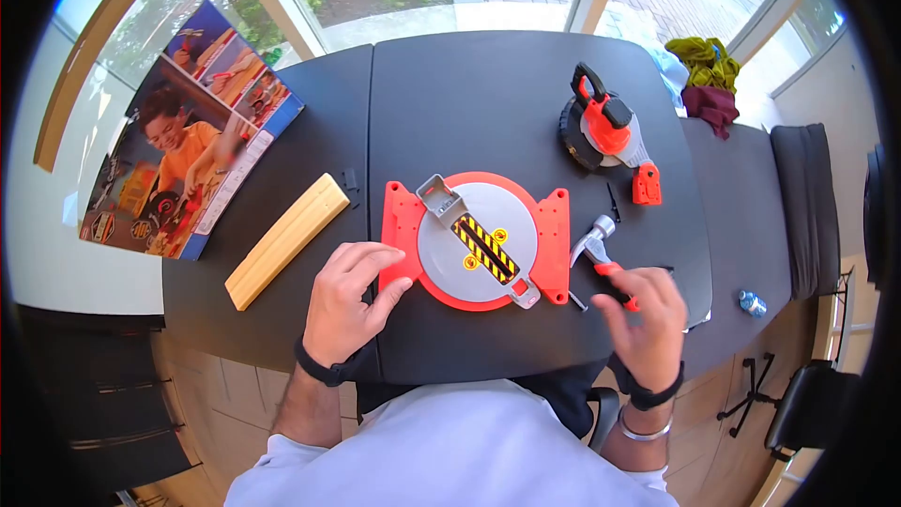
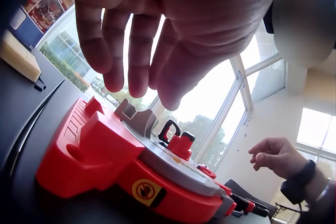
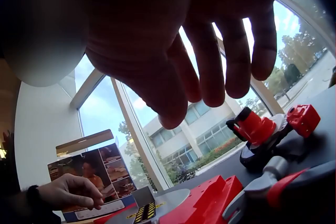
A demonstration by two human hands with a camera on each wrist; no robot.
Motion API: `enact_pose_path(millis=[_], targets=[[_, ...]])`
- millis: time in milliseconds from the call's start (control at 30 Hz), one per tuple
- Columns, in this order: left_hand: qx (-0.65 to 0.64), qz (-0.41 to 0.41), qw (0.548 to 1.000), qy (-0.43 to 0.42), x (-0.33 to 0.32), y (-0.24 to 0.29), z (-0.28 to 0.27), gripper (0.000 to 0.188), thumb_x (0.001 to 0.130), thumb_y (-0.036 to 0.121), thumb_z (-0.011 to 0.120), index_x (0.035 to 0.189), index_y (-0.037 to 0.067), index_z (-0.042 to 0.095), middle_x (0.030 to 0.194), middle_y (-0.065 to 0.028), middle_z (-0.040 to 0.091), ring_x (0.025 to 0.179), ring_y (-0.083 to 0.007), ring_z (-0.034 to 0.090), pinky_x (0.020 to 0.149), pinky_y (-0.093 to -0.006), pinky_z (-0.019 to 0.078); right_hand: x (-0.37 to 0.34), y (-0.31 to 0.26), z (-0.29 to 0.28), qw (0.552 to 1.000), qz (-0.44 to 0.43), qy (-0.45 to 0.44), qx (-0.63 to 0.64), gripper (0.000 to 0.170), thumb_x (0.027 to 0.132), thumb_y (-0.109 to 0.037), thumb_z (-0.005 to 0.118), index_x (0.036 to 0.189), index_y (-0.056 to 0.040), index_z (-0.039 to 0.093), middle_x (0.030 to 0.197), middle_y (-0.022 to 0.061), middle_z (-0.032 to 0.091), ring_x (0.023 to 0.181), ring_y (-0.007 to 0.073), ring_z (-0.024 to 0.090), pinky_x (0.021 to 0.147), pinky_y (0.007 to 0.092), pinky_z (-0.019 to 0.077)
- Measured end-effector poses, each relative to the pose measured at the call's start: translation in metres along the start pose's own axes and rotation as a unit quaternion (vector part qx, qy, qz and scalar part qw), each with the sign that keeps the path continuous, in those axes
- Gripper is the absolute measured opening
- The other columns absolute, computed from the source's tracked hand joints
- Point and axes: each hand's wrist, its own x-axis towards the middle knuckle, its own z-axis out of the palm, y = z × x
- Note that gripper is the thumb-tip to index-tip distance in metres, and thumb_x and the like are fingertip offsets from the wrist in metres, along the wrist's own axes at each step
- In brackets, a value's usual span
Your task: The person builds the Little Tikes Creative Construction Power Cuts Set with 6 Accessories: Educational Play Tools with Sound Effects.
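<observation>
Flanking a red-and-gray toy saw base (image 1: 441, 253) that lies flat at mid-table, a person's two hands hang empty over the work. The left hand (image 1: 347, 296), thumb and fingers moderately apart, hovers by the base's left wing (image 1: 402, 225), no contact evident; the right hand (image 1: 652, 319), fingers loosely bent, is over the near end of a toy hammer (image 1: 593, 242), right of the base. A gray bolt (image 1: 578, 301) lies just beside the base's near right corner. Pressing one wing alone could slide the base, since no clamp shows; a low sweep of the right hand could knock the hammer and send the bolt rolling. Far right sits a red-and-black toy saw (image 1: 610, 131); left, a wooden-looking block (image 1: 286, 241) and, beyond it, a picture box (image 1: 188, 141).
</observation>
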Motion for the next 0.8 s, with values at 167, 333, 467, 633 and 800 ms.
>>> enact_pose_path(millis=[167,333,467,633,800], targets=[[0.002,-0.069,0.998,-0.005,-0.006,-0.006,0.011,0.045,0.082,0.015,0.093,0.121,0.0,0.077,0.122,-0.0158,0.076,0.111,-0.0353,0.073,0.091,-0.0418,0.0604,0.004,-0.008,0.038,0.994,-0.053,-0.09,0.023,0.034,0.082,-0.016,0.091,0.11,-0.0058,0.076,0.097,0.0093,0.07,0.087,0.0312,0.067,0.078,0.0436,0.0542],[0.047,-0.057,0.997,-0.033,-0.011,-0.012,0.018,0.049,0.079,0.019,0.095,0.12,0.0,0.079,0.117,-0.015,0.078,0.106,-0.0332,0.072,0.088,-0.0409,0.0603,0.004,-0.008,0.056,0.986,-0.096,-0.135,0.014,0.028,0.083,-0.015,0.089,0.106,-0.0067,0.074,0.093,0.0068,0.064,0.083,0.028,0.063,0.075,0.0418,0.052],[0.058,-0.062,0.996,-0.025,-0.01,-0.01,0.019,0.048,0.077,0.021,0.096,0.118,0.0,0.081,0.11,-0.0138,0.079,0.1,-0.0312,0.071,0.085,-0.0403,0.0598,0.001,-0.018,0.064,0.986,-0.083,-0.142,0.025,0.021,0.085,-0.011,0.086,0.102,-0.0066,0.074,0.097,0.0058,0.062,0.085,0.0265,0.061,0.074,0.0409,0.0502],[0.063,-0.075,0.995,-0.022,-0.011,-0.01,0.021,0.047,0.077,0.018,0.095,0.118,0.0,0.081,0.109,-0.0134,0.078,0.098,-0.031,0.071,0.082,-0.0392,0.0593,-0.006,-0.025,0.075,0.986,-0.088,-0.139,-0.017,0.023,0.085,-0.005,0.083,0.107,-0.004,0.076,0.097,0.0051,0.062,0.091,0.0255,0.061,0.078,0.0399,0.0489],[0.086,-0.085,0.993,0.007,-0.013,0.003,0.033,0.04,0.079,0.011,0.092,0.114,-0.001,0.079,0.1,-0.0123,0.075,0.092,-0.0318,0.069,0.078,-0.0401,0.058,-0.009,-0.028,0.076,0.985,-0.09,-0.142,-0.028,0.032,0.083,-0.006,0.084,0.113,-0.0028,0.075,0.102,0.0065,0.062,0.096,0.027,0.06,0.081,0.0397,0.0482]])
